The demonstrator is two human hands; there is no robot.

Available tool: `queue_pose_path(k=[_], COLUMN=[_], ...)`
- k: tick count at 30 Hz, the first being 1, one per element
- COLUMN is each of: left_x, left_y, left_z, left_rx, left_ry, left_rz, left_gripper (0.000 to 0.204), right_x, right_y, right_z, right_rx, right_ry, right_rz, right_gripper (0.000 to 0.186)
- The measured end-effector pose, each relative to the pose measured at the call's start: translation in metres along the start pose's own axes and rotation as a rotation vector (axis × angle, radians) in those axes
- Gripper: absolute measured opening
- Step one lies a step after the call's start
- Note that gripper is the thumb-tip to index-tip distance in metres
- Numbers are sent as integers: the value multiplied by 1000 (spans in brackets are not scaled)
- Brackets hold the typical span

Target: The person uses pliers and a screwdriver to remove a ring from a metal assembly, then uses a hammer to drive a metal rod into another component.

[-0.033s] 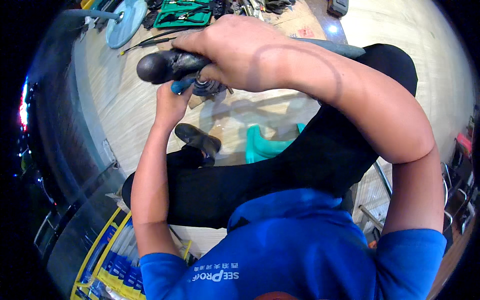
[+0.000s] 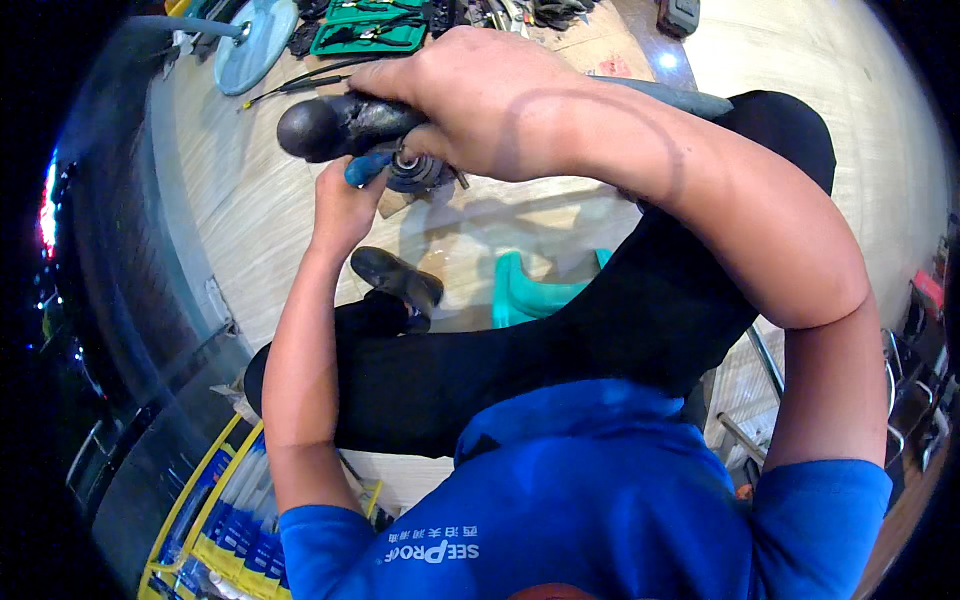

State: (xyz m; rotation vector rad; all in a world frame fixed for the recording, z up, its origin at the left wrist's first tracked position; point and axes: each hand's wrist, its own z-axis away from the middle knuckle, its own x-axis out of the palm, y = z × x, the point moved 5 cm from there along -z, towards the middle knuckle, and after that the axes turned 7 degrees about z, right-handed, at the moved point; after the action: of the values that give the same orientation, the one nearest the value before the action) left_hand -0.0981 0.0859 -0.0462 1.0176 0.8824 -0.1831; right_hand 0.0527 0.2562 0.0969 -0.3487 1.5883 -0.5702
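My right hand (image 2: 460, 100) is closed over a black part with a rounded, ball-like end (image 2: 308, 130), its thumb bent beneath it. My left hand (image 2: 343, 205) grips a short blue handle (image 2: 368, 170) just below that part. What the handle belongs to is mostly hidden by the fingers. Right beside it, under my right thumb, shows a dark ringed metal piece (image 2: 418, 172). A grey tapered tube (image 2: 680, 97) comes out from behind my right forearm and reaches toward my right knee; whether it joins the black part is hidden.
A green tool case (image 2: 368, 37) with pliers lies at the far side, near dark cables (image 2: 300, 85). A light blue round base (image 2: 255, 50) stands far left. The green stool (image 2: 540, 290) is between my legs. A yellow rack (image 2: 215, 490) with packages stands lower left.
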Motion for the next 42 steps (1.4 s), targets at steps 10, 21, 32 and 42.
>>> queue_pose_path(k=[10, 21, 32, 42], left_x=[1, 4, 6, 7], left_y=[7, 3, 1, 14], left_z=[-3, -7, -17, -15], left_rx=[239, 178, 25, 115], left_ry=[17, -46, -133, -155], left_rz=[109, 93, 50, 41], left_gripper=[19, 19, 31, 22], right_x=[2, 5, 8, 21], right_y=[-6, -7, -6, -4], right_z=[-6, -7, -6, -2], right_rx=[-17, -79, -47, -41], right_ry=[-17, -32, -36, -70], right_rz=[-44, 0, -23, -3], right_gripper=[46, 28, 35, 43])
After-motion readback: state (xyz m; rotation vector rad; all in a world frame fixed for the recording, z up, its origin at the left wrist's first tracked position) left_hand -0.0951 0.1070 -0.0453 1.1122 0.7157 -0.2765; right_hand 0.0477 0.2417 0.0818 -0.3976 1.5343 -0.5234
